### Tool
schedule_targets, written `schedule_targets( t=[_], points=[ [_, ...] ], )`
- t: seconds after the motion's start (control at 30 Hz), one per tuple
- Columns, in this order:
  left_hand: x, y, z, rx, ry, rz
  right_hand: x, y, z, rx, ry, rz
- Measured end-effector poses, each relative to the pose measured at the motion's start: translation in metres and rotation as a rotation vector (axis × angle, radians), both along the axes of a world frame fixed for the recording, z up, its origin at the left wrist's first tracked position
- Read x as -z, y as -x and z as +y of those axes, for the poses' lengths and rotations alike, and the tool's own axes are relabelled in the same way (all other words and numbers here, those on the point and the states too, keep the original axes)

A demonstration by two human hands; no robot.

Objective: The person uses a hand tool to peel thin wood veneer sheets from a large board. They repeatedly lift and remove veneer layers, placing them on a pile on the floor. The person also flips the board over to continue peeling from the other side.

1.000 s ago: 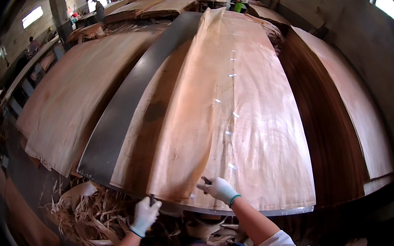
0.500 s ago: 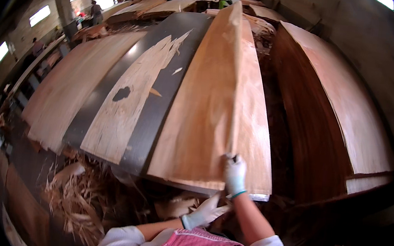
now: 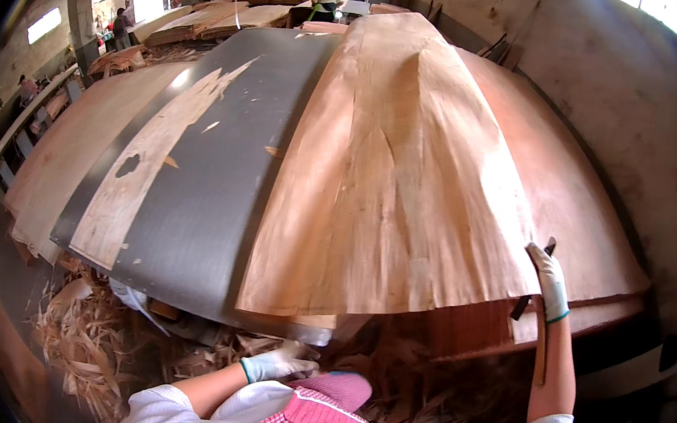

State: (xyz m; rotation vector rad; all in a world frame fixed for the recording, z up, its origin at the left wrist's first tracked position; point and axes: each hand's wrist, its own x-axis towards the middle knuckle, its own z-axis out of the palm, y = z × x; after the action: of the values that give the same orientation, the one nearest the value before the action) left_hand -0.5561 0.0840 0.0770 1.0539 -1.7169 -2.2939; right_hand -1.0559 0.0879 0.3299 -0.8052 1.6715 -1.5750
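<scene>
Here the right hand, in a white work glove, grips the near right corner of a large, thin, pale wood veneer sheet, its fingers closed over the edge together with a small dark tool whose kind I cannot tell. The sheet lies draped across the grey table surface and partly over the stack of reddish-brown veneer to its right. The gloved left hand hangs below the table edge, fingers loosely curled, holding nothing, above the heap of veneer scraps. Judging from this, the sheet should be drawn evenly and low, since so thin a sheet could split along the grain.
</scene>
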Motion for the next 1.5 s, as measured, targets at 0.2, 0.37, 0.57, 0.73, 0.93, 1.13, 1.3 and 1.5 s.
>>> schedule_targets(
  t=[0.2,0.37,0.57,0.73,0.93,1.13,1.3,1.5],
  points=[
    [0.030,0.167,-0.039,-0.227,-0.317,0.185,-0.056,0.168,0.027,0.124,-0.112,0.251],
    [0.139,0.258,-0.114,-0.621,-0.077,0.555,-0.086,0.262,0.029,0.149,-0.237,0.473],
    [0.114,0.305,-0.184,-1.296,-0.757,0.983,-0.071,0.376,0.068,0.263,-0.308,0.578],
    [0.107,0.360,-0.248,-1.495,-0.315,0.847,-0.042,0.478,0.064,0.251,-0.225,0.659],
    [0.018,0.455,-0.203,-1.616,0.094,0.774,-0.013,0.609,0.093,0.193,-0.239,0.717],
    [-0.080,0.557,-0.019,-1.290,0.131,0.939,-0.001,0.764,0.185,0.176,-0.245,0.742],
    [-0.079,0.561,-0.014,-1.418,0.289,0.553,0.006,0.829,0.184,0.145,-0.303,1.007],
    [-0.085,0.653,-0.017,-1.521,0.698,0.456,0.006,0.876,0.166,0.253,-0.477,1.267]
  ],
)
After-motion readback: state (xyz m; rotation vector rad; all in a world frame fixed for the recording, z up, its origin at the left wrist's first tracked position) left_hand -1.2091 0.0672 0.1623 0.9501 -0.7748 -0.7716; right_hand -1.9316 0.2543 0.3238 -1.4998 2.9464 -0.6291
